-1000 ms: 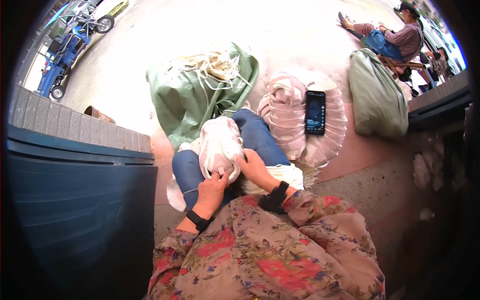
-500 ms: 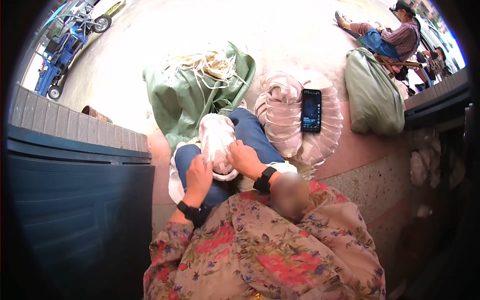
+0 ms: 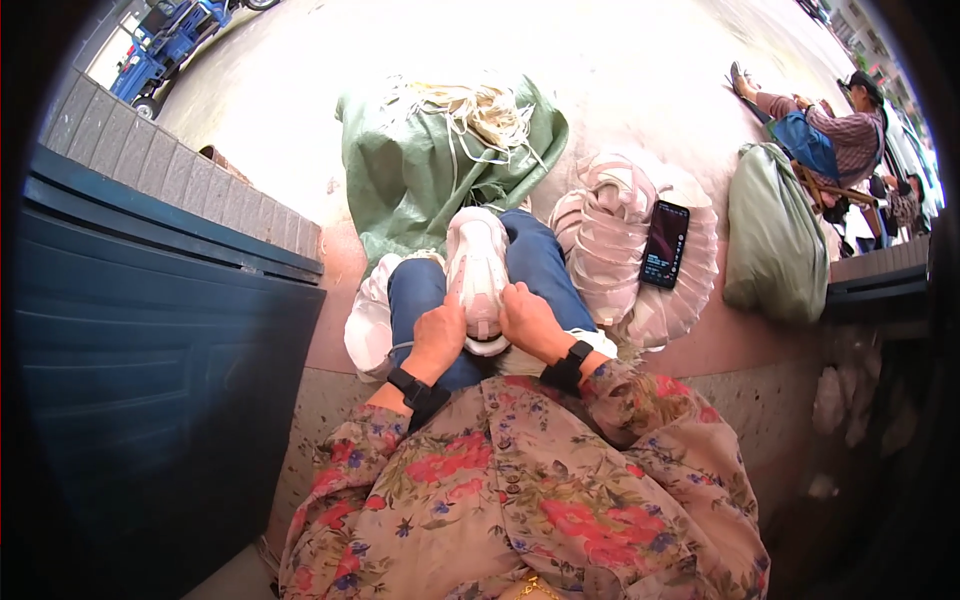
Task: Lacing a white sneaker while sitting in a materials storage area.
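Note:
A pale pink and white sneaker [image 3: 477, 262] lies lengthwise between my knees, its near end toward me. My left hand [image 3: 437, 335] grips its near left side, fingers bent and thumb pressed against it. On the opposite side, my right hand [image 3: 530, 322] pinches the edge with curled fingers. Whatever thin piece the fingertips may hold is too small to make out. Beside my left leg sits another whitish sneaker piece [image 3: 370, 332]. To the right of my right knee stand nested rows of similar pink shoe pieces [image 3: 605, 245], with a phone [image 3: 664, 243], screen lit, resting on them.
Ahead is a green sack [image 3: 395, 190] topped with a tangle of cream laces [image 3: 490, 112]. A full pale green sack [image 3: 778, 245] stands at right, near a seated person [image 3: 845, 145]. A dark blue door panel [image 3: 150, 370] flanks my left. A blue cart [image 3: 175, 45] is parked far left.
The view has shifted, so the surroundings sit farther right and somewhat lower in it. My right hand has drawn back toward the sneaker's near end, level with my left.

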The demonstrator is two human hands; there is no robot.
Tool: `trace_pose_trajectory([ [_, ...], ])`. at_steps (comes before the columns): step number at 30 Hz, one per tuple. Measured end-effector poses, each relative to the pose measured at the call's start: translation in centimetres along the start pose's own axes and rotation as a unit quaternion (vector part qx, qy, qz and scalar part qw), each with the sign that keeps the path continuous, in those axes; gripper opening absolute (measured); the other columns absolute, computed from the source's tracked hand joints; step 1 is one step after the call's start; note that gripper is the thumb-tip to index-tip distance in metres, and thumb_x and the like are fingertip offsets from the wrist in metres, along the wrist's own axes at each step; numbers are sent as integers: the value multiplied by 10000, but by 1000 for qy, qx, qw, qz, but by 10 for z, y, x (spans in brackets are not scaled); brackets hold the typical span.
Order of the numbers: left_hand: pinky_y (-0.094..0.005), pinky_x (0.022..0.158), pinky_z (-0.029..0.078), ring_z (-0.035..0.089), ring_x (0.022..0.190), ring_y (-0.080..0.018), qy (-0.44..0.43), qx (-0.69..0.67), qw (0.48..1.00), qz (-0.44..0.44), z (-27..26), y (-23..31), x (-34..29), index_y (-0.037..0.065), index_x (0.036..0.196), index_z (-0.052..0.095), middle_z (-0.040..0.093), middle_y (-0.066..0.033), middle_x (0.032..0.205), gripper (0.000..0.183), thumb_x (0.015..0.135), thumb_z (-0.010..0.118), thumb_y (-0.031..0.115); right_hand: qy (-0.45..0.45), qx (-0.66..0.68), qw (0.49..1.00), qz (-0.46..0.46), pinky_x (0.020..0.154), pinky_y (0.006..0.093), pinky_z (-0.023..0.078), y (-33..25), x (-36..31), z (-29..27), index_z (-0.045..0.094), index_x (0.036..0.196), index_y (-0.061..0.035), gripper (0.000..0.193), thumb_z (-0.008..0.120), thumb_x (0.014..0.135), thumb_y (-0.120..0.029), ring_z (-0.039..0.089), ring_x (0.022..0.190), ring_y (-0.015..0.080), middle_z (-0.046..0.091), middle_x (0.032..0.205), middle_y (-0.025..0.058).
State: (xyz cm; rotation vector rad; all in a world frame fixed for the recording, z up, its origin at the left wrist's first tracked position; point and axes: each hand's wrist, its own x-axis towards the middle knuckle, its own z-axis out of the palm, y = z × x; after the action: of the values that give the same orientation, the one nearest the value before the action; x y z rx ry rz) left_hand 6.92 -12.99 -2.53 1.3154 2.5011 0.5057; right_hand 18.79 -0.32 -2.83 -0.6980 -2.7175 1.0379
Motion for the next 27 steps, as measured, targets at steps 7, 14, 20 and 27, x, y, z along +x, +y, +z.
trace_pose_trajectory([
  [7, -470, 541, 475, 584, 578, -384, -19, 21, 999, 26, 6, 2, 3, 0, 796, 436, 565, -218, 599, 175, 847, 456, 166, -45, 22, 998, -33, 615, 436, 450, 17, 3, -3, 495, 860, 31, 159, 517, 738, -69, 541, 713, 399, 536, 835, 222],
  [14, -485, 559, 463, 576, 625, -415, -59, 16, 998, 4, -6, 2, 11, -16, 807, 414, 564, -246, 638, 126, 835, 433, 106, 93, 118, 986, 67, 655, 270, 455, 46, -12, -85, 599, 936, -13, 241, 586, 695, 2, 575, 715, 189, 591, 840, 113],
  [20, -442, 628, 457, 571, 725, -364, -82, 80, 993, 31, -20, 26, 10, -8, 839, 463, 583, -200, 748, 127, 805, 489, 111, 56, 167, 978, 110, 678, 342, 469, 54, -57, -77, 623, 856, -18, 154, 554, 718, -14, 580, 735, 275, 596, 781, 129],
  [27, -368, 679, 456, 555, 788, -287, -54, -90, 957, 272, -19, 67, 27, 29, 864, 574, 577, -112, 799, 131, 742, 527, 39, 39, 10, 999, -17, 721, 375, 428, 58, -67, -75, 628, 882, -80, 170, 572, 723, -60, 522, 833, 280, 567, 832, 80],
])
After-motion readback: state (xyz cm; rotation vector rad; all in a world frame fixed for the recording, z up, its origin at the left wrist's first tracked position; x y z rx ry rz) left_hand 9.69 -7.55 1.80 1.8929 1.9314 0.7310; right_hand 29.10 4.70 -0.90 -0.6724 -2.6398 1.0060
